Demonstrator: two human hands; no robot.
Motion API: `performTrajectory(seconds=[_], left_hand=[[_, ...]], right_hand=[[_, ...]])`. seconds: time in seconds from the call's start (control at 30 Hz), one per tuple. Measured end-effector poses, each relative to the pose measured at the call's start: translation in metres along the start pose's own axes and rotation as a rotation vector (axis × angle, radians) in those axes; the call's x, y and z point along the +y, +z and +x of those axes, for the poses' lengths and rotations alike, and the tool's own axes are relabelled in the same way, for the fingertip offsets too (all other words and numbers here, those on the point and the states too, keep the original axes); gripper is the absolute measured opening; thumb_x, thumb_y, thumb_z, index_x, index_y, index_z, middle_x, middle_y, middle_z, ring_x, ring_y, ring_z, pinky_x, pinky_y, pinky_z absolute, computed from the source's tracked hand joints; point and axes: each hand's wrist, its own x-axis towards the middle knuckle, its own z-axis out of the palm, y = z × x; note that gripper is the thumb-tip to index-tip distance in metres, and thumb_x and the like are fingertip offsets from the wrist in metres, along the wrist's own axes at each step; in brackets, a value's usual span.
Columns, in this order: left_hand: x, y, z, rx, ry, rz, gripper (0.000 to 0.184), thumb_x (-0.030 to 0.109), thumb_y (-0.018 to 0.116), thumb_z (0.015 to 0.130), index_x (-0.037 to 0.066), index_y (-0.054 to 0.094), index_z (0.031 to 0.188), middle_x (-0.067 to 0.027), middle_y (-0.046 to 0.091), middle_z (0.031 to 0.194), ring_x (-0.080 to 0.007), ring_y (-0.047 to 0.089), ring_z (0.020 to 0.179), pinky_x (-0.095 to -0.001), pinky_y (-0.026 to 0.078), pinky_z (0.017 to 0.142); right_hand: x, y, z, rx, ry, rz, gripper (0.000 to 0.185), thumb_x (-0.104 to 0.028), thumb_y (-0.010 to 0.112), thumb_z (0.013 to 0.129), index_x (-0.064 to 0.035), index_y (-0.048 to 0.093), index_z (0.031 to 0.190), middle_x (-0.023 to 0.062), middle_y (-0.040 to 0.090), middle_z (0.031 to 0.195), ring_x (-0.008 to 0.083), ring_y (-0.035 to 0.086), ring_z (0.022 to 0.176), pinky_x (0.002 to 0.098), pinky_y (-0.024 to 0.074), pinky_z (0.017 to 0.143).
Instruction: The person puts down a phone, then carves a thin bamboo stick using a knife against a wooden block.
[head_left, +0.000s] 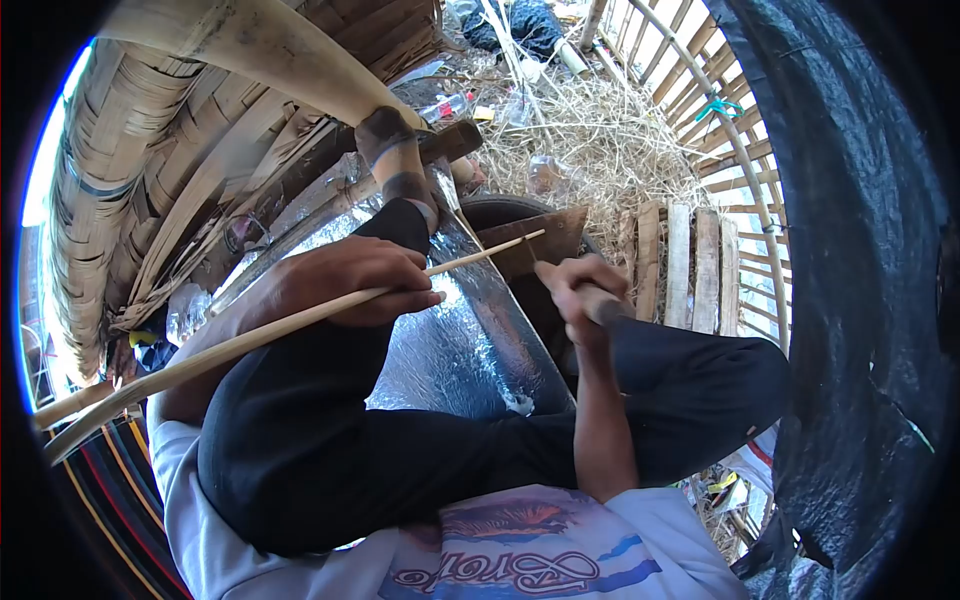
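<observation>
My left hand [375, 280] is closed around a long, pale, peeled stick [230, 345], which looks like bamboo or cane. The stick runs from the lower left, across my bent leg, to a thin tip beyond my fingers. My right hand [583, 288] grips a knife-like tool by its wooden handle [602, 305], whose butt sticks out below my fist. Its narrow blade [530, 250] reaches up close to the stick's tip; I cannot tell whether they touch. Behind the tip lies a flat brown piece [560, 230], of wood or rusty metal.
My crossed legs in dark trousers [690, 385] flank a shiny silver sheet [450, 360]. A thick bamboo pole [270, 60] and woven bamboo wall [130, 130] border the left. Dry straw [620, 140], wooden slats [680, 265] and a dark plastic sheet [850, 250] lie ahead and right.
</observation>
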Motion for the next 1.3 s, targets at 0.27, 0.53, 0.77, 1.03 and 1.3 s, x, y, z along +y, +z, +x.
performTrajectory(seconds=[0.27,0.53,0.77,1.03,1.3], left_hand=[[-0.001,-0.001,-0.002,-0.016,-0.054,-0.015,0.018,0.02,0.068,0.088,0.003,0.061,0.086,-0.0115,0.062,0.074,-0.0272,0.063,0.071,-0.0385,0.049,0.06],[-0.008,0.005,-0.006,0.109,0.015,-0.042,0.018,0.019,0.068,0.087,0.004,0.06,0.087,-0.0107,0.063,0.075,-0.0266,0.064,0.069,-0.0372,0.049,0.058],[-0.004,0.006,-0.005,0.158,0.03,-0.001,0.017,0.017,0.069,0.086,0.004,0.059,0.088,-0.0112,0.064,0.076,-0.0273,0.064,0.067,-0.037,0.049,0.056],[0.0,0.002,0.002,0.123,0.043,-0.061,0.016,0.018,0.067,0.088,0.004,0.06,0.087,-0.0109,0.061,0.074,-0.0283,0.062,0.067,-0.0391,0.047,0.056],[0.016,-0.013,0.018,-0.271,-0.089,0.216,0.025,0.027,0.059,0.092,0.003,0.064,0.084,-0.0082,0.057,0.073,-0.0274,0.057,0.071,-0.0391,0.045,0.062]], right_hand=[[-0.01,-0.002,0.003,-0.026,0.048,0.27,0.009,-0.003,0.062,0.068,-0.0035,0.053,0.064,0.002,0.052,0.054,0.0089,0.052,0.048,0.0234,0.041,0.049],[0.011,0.007,-0.005,-0.019,0.143,0.537,0.008,0.0,0.05,0.076,-0.001,0.048,0.069,0.0072,0.05,0.055,0.0112,0.046,0.048,0.0244,0.037,0.046],[0.027,-0.008,-0.007,-0.047,0.205,0.097,0.012,-0.009,0.062,0.074,-0.0031,0.056,0.065,0.0005,0.054,0.055,0.0074,0.05,0.048,0.0222,0.0379,0.048],[0.0,-0.023,0.018,0.088,-0.079,0.399,0.007,-0.003,0.052,0.077,-0.0003,0.047,0.073,0.0091,0.052,0.056,0.01,0.044,0.047,0.0249,0.0365,0.047],[0.019,-0.016,0.008,0.024,0.099,0.228,0.01,-0.008,0.062,0.069,-0.0032,0.054,0.066,0.0019,0.055,0.058,0.0088,0.05,0.051,0.0234,0.0411,0.051]])
